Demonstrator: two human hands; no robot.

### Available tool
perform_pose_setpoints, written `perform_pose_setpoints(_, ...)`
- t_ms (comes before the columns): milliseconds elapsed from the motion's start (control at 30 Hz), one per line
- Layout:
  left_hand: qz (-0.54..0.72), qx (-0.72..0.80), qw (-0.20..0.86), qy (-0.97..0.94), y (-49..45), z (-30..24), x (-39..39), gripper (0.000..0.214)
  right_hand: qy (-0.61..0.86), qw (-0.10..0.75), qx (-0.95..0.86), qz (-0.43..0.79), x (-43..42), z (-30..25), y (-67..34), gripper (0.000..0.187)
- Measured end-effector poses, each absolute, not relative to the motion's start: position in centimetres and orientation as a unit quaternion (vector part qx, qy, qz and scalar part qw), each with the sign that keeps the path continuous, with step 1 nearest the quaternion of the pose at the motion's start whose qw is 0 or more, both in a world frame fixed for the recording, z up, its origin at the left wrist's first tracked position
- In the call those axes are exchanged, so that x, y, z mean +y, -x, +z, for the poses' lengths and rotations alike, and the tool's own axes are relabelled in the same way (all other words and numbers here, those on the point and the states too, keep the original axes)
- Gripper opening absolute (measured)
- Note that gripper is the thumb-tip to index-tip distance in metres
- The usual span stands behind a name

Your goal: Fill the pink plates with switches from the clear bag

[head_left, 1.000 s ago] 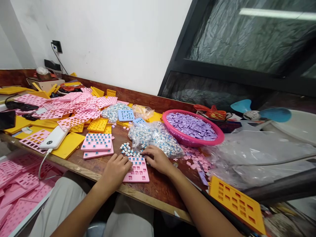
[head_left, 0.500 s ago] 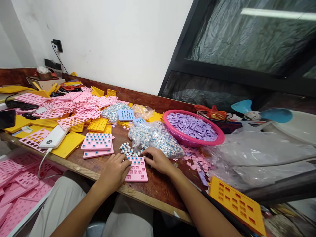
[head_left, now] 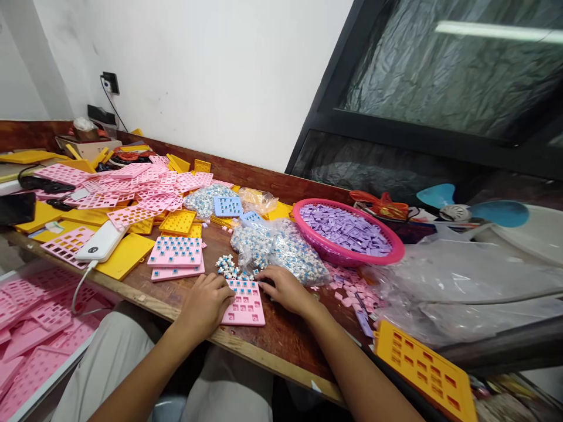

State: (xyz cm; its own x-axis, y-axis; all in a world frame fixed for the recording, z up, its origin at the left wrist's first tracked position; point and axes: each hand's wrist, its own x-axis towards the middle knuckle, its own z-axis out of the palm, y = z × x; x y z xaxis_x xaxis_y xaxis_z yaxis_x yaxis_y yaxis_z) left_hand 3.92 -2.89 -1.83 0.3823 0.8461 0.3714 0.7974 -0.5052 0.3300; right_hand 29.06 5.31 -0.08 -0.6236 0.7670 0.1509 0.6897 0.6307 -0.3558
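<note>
A pink plate with square holes (head_left: 243, 317) lies flat near the table's front edge, blue-and-white key switches seated in its far rows. My left hand (head_left: 206, 303) is closed on the plate's left side, fingers curled over its surface. By the far right corner, my right hand (head_left: 284, 288) has thumb and fingers drawn together beside the loose key switches (head_left: 227, 268); whatever is between those fingertips is too small to make out. Left of the plate, two stacked pink plates (head_left: 175, 251) carry switches. A clear bag of switches (head_left: 281, 246) rests just behind the loose pile.
A pink basket (head_left: 352, 258) of purple pieces stands behind my right arm, with pink pieces (head_left: 352, 290) scattered before it. Pink and yellow plates (head_left: 145, 184) heap up at left, near a white power bank (head_left: 101, 241). A yellow plate (head_left: 424, 369) sits at right.
The view has shifted slightly, moving the scene a little right and down. Both hands stay nearly where they were at the pink plate, with only small finger movements.
</note>
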Motion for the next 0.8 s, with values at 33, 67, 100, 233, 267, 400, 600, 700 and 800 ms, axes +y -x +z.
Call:
perform_pose_setpoints(33,0.253,0.499,0.055,-0.827,-3.9,-1.8,-2.9,0.017,0.411,0.149,-0.889,0.137,5.3,-0.1,-29.0,0.015)
perform_pose_setpoints(67,0.252,0.502,0.061,-0.825,-3.9,-1.7,-2.8,0.016,0.414,0.152,-0.886,0.143,5.2,-0.1,-29.0,0.014)
perform_pose_setpoints(100,0.25,0.504,0.066,-0.824,-3.9,-1.6,-2.8,0.015,0.416,0.153,-0.884,0.15,5.1,0.0,-29.0,0.015)
perform_pose_setpoints(233,0.234,0.505,0.049,-0.829,-4.0,-1.6,-2.7,0.017,0.419,0.176,-0.873,0.176,4.8,0.5,-29.0,0.015)
perform_pose_setpoints(267,0.231,0.504,0.043,-0.831,-4.0,-1.7,-2.7,0.017,0.418,0.189,-0.869,0.184,4.7,0.6,-28.9,0.014)
perform_pose_setpoints(400,0.253,0.497,0.053,-0.828,-3.7,-2.2,-2.8,0.017,0.396,0.227,-0.857,0.24,4.2,1.3,-28.5,0.013)
perform_pose_setpoints(600,0.319,0.477,0.1,-0.813,-2.4,-1.4,-1.7,0.02,0.383,0.195,-0.871,0.239,3.5,0.7,-27.3,0.017)
perform_pose_setpoints(700,0.271,0.465,0.047,-0.842,-1.7,-1.0,0.1,0.034,0.398,0.195,-0.866,0.233,3.5,0.2,-27.3,0.01)
perform_pose_setpoints(800,0.195,0.456,0.023,-0.868,-1.4,-1.2,1.8,0.037,0.399,0.188,-0.869,0.223,3.7,0.2,-27.6,0.006)
